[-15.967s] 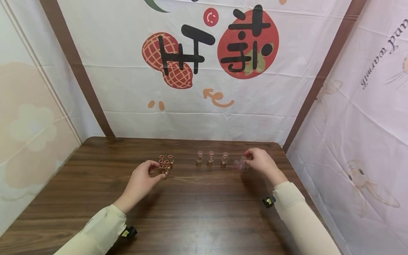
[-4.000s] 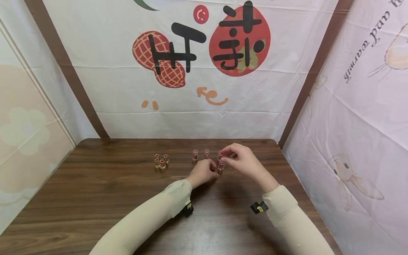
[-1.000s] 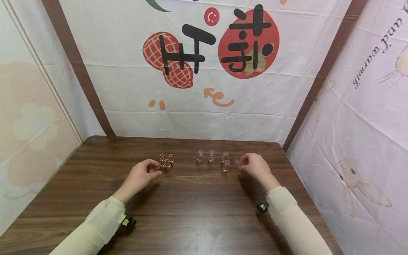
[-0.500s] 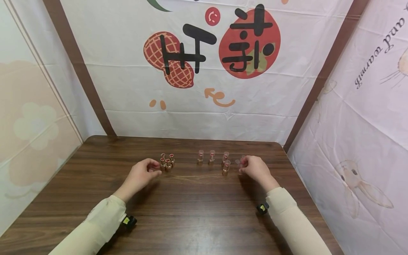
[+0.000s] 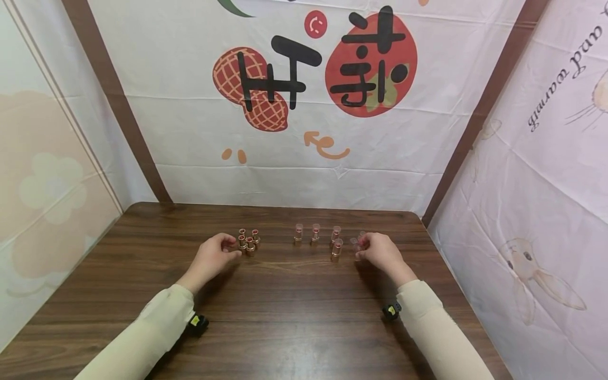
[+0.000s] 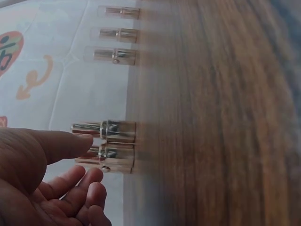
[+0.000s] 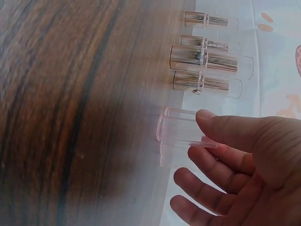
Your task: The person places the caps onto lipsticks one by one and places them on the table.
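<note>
Several uncapped lipsticks in gold tubes (image 5: 250,246) stand clustered upright on the table's left half. My left hand (image 5: 212,257) is just left of them, thumb and fingers apart. In the left wrist view its thumb (image 6: 70,144) overlaps the nearest gold tubes (image 6: 120,130), with nothing between thumb and fingers. Several lipsticks under clear caps (image 5: 336,250) stand right of centre. Beyond them my right hand (image 5: 381,252) pinches a clear cap (image 7: 181,129) between thumb and index finger, its other fingers spread. Other clear caps (image 5: 353,240) stand close beside it, partly hidden by that hand.
The brown wooden table (image 5: 285,316) reaches back to a printed white cloth wall (image 5: 266,184). More cloth hangs along the left and right sides. Three of the capped lipsticks (image 5: 298,233) form a row, with one in front of the rightmost.
Over the past 16 seconds, one lipstick has left the left cluster and a capped one stands in front of the row. Both hands have returned to the sides; lately they shift only slightly.
</note>
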{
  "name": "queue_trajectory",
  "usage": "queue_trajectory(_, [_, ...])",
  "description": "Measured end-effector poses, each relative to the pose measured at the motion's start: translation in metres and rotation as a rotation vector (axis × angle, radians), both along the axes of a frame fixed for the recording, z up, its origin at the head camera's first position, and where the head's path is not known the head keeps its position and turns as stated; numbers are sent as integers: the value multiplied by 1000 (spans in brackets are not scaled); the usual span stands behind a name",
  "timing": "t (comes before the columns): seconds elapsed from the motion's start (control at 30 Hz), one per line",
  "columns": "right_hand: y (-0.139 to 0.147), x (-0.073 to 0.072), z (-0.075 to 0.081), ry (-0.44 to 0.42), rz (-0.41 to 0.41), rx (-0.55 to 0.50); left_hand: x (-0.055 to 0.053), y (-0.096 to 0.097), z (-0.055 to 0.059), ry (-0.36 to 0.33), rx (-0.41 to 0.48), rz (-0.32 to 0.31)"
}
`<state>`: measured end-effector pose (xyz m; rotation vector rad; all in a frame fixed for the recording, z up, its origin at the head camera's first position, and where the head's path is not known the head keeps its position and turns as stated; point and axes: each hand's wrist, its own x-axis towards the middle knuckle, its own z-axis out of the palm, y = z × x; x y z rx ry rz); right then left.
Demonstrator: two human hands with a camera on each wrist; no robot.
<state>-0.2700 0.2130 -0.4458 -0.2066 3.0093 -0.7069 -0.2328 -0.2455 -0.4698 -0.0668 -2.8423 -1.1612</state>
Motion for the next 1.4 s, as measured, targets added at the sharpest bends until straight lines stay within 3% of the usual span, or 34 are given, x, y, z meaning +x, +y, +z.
queue_trajectory(0.43, [5,9,3,8,-19,-21,-14,7,-7,-24,-3,9])
queue_trajectory(0.97, [-4,25,37,64,22,-57,-26,12,-13,-56,-40,4])
queue_trajectory(1.4, [-15,29,56,133,104,-91,-27,10,-13,-73,-80,-27])
